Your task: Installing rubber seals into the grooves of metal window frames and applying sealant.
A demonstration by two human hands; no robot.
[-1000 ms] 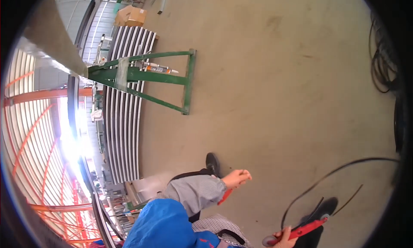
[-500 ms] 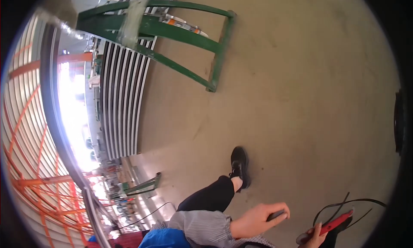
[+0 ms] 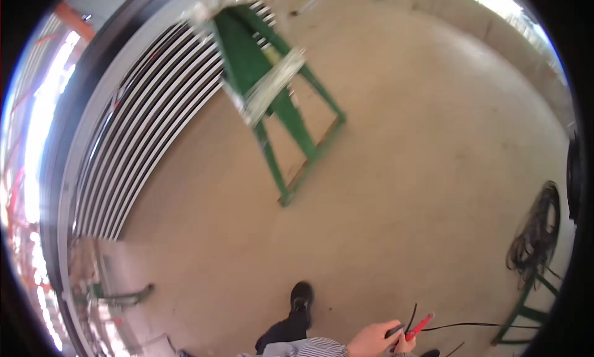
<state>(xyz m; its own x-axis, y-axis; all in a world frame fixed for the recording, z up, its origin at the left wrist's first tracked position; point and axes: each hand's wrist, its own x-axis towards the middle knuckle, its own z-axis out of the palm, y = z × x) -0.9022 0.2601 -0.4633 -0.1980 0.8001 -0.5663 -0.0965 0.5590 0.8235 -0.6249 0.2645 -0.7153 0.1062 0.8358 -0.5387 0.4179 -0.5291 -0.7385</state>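
My left hand (image 3: pixel 370 341) is at the bottom of the head view, closed round a small dark object (image 3: pixel 394 331) whose kind I cannot make out. Right beside it, my right hand (image 3: pixel 404 344) grips a slim red tool (image 3: pixel 421 326) that points up and to the right. The fingers of both hands nearly meet, and most of the right hand is cut off by the lower edge. A thin black cable (image 3: pixel 473 324) runs off to the right from beside the red tool.
A green metal stand (image 3: pixel 297 125) wrapped with clear film stands ahead, by a stack of long striped profiles (image 3: pixel 158 118) at left. A coil of black cable (image 3: pixel 537 233) hangs at right over another green stand (image 3: pixel 531 313). My black shoe (image 3: pixel 302 295) is on the concrete floor.
My hands have come together; the red tool is now beside the dark object. The view has turned, so the green stand appears lower and the cable coil has come in at right.
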